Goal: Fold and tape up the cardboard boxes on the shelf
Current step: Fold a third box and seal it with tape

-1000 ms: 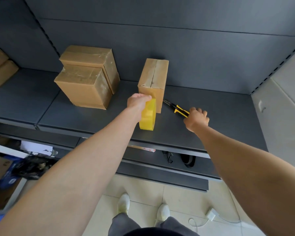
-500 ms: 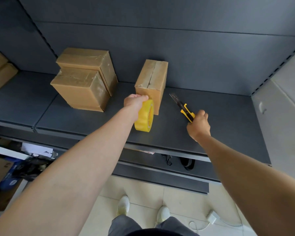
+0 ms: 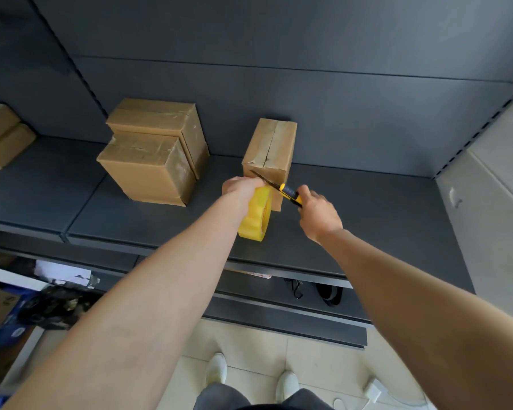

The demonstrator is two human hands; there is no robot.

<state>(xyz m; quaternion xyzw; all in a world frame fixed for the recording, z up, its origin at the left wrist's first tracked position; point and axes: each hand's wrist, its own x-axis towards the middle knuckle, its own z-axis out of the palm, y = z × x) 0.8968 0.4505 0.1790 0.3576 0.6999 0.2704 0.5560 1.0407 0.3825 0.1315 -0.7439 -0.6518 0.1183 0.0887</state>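
Upright brown cardboard box stands on grey shelf; left hand grips yellow tape roll (touching box), right hand grips yellow-black utility knife.

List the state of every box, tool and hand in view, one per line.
Upright box: flaps closed, standing on end, tape over the top.
Tape roll: on edge, gripped by the left hand.
Utility knife: blade out, held by the right hand, tip in front of the upright box.
Two left boxes: closed, taped, touching.
Far-left boxes: closed, partly out of frame.
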